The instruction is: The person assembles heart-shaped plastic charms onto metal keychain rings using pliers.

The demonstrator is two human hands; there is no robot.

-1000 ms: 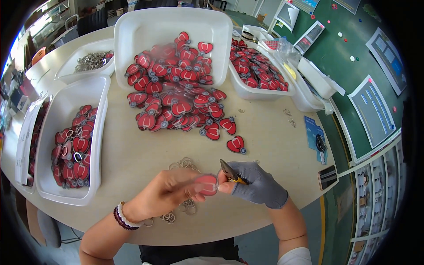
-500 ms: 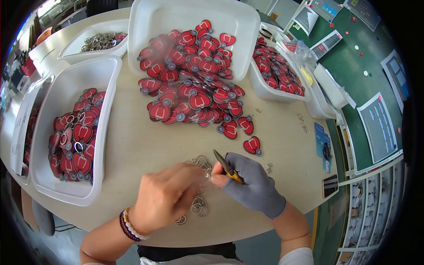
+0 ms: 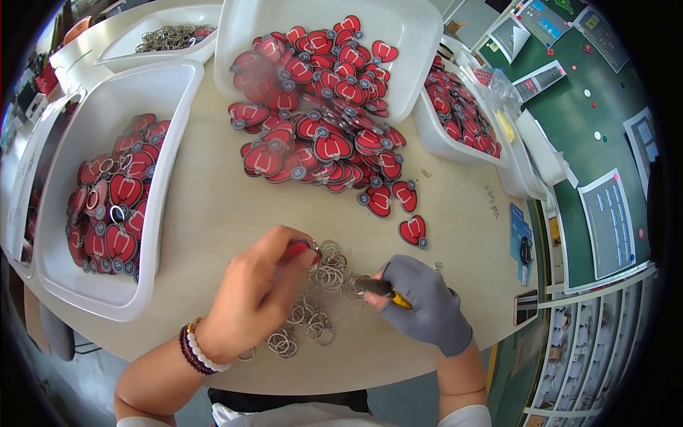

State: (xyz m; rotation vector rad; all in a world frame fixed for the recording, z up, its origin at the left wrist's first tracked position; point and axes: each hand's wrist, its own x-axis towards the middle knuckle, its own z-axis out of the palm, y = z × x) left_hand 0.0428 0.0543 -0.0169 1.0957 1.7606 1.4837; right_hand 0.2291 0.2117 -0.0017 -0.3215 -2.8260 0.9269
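- pale table (image 3: 213, 192) ran under everything, with a green board (image 3: 608, 96) off to the right.
- one red tag (image 3: 297, 250) was in the left hand (image 3: 252, 302), pinched between curled fingers and mostly covered by them, over the near half of the table.
- the right hand (image 3: 427, 302), in a grey glove, was closed round yellow-handled pliers (image 3: 375, 286); their dark tips pointed left, at the rings (image 3: 331, 274). whether they nipped one, i could not tell.
- those rings lay in loose clumps between the hands and nearer the person.
- bracelets (image 3: 196, 349) circled the left wrist.
- beyond the hands, a heap of tags (image 3: 334, 146) spilled from a big tub (image 3: 413, 60) tipped toward the person; a few lay at its right edge.
- the left tub (image 3: 178, 107) held tags too, some with rings.
- behind it, a shallow tub (image 3: 206, 53) held rings.
- the right tub (image 3: 452, 149) was full of tags.
- a phone (image 3: 525, 307) lay by the table's right edge.
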